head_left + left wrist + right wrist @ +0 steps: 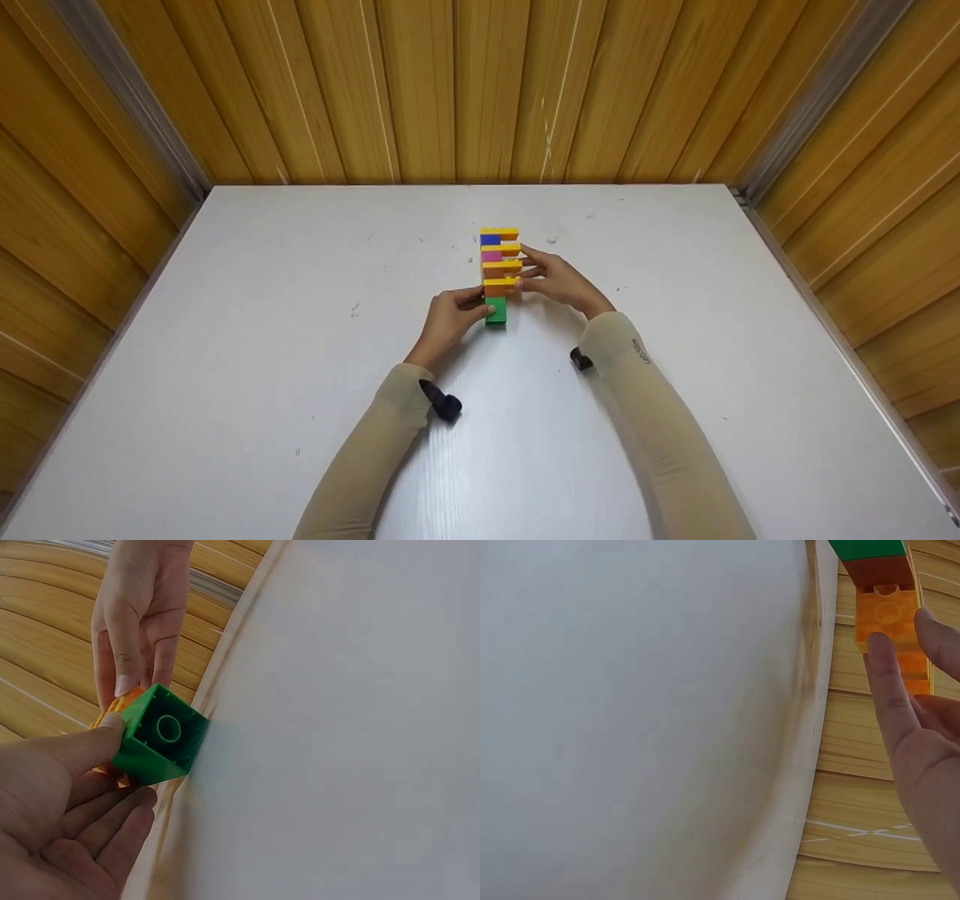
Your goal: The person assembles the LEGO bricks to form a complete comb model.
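Observation:
A joined row of toy building bricks lies at the middle of the table, running away from me. At its near end is a green brick, whose hollow underside with a round tube faces the left wrist view. Beyond it come an orange brick, a pink brick and a blue brick, with several yellow bricks between them jutting right. My left hand pinches the green end, thumb on top. My right hand holds the jutting yellow bricks between thumb and fingers; studs show in the right wrist view.
The bricks and both hands are over a white table with small scuff marks. Yellow wood-patterned panels rise behind the far edge and at both sides. A dark strap device sits at the left wrist, another at the right.

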`<state>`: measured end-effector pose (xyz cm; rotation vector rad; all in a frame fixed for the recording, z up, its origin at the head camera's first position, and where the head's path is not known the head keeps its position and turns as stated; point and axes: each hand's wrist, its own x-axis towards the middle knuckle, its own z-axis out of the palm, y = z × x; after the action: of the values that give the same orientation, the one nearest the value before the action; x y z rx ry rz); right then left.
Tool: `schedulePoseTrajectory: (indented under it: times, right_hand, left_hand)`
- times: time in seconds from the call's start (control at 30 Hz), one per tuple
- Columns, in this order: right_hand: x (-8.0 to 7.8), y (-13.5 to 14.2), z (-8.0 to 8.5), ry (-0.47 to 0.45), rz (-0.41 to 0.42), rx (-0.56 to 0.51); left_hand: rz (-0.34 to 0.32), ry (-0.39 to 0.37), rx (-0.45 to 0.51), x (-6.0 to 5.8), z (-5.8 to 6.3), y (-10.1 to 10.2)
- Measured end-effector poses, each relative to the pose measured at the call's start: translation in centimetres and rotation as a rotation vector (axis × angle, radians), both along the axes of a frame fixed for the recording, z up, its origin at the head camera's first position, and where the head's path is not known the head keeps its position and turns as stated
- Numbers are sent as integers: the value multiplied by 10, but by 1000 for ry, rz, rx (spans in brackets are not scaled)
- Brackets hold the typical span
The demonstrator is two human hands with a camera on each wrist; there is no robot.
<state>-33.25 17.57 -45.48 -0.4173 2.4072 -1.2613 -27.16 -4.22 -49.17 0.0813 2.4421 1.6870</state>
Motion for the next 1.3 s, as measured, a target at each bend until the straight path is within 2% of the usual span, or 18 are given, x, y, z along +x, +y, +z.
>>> schedulePoseTrajectory:
  times: [0.33,0.73,0.97,1.1,1.2,1.3]
  right_hand:
    - [-6,1,-8,-30,0,60]
    - [-6,0,-11,-28,45,59]
    - [-5,-2,-10,-72,3,73]
    - [-6,-3,-12,-80,3,40]
    - [-6,-2,-10,-71,-1,28]
    - [-4,-1,-6,-36,-18,77]
  left_hand:
    - [11,-55,-5,-4,0,0]
    - [-2,-48,-42,-7,1,-2]
    - [-12,-56,-76,-7,3,-2]
    - [-20,-59,-78,-7,5,-3]
    - [-33,-41,-96,-7,6,-7]
    - [-63,15,-127,-7,9,-12]
